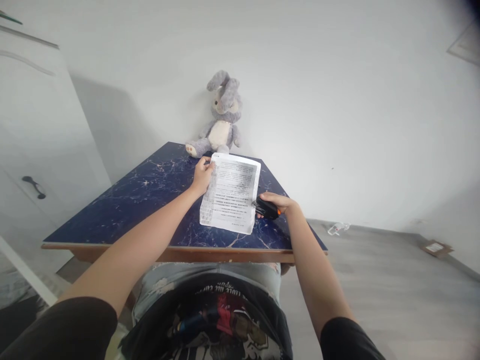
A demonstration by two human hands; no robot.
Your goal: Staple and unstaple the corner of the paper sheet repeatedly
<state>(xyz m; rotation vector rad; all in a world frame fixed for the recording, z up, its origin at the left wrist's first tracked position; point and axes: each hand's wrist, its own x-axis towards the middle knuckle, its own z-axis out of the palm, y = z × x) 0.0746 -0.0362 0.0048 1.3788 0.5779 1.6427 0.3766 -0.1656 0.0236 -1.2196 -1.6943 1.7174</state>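
Printed paper [232, 195] is held up over the blue table, its text side facing me. I cannot tell if it is one sheet or several. My left hand [203, 175] pinches its upper left edge, thumb on the front. My right hand [279, 200] is wrapped round a black stapler [267, 209] with a bit of orange at its rear. The stapler's front end meets the paper's right edge, a little below the middle. Some fingers of the right hand are hidden beneath the stapler.
The dark blue marbled table [131, 200] has a brown front edge close to my body. At its back, a grey plush rabbit [221, 120] sits against the white wall. A white cabinet [45, 125] stands left. A small box [435, 248] lies on the floor at right.
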